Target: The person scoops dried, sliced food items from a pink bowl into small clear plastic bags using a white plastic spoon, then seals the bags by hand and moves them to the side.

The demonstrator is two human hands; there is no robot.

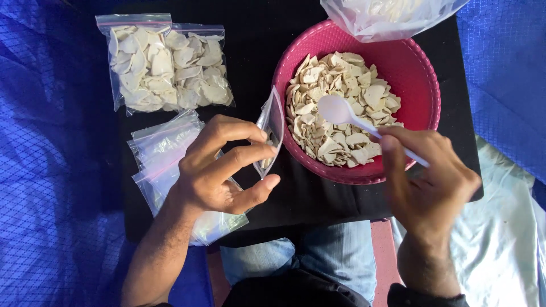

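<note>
Right hand [429,182] grips a white spoon [341,111] over the pink bowl [418,74] of chips; left hand [219,167] fingers pinch a small clear bag [272,128] beside the bowl

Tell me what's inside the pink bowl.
The pink bowl holds a heap of pale, flat chips, with a white plastic spoon over them. The bowl's bottom beneath the heap is covered.

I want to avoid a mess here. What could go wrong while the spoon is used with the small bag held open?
1. The small clear bag has a narrow mouth, pinched only by the left hand; pieces may fall onto the black surface.
2. The white spoon in the right hand is shallow; the flat pale pieces may slide off.
3. The pink bowl is heaped; digging may push pieces over its rim.
</note>
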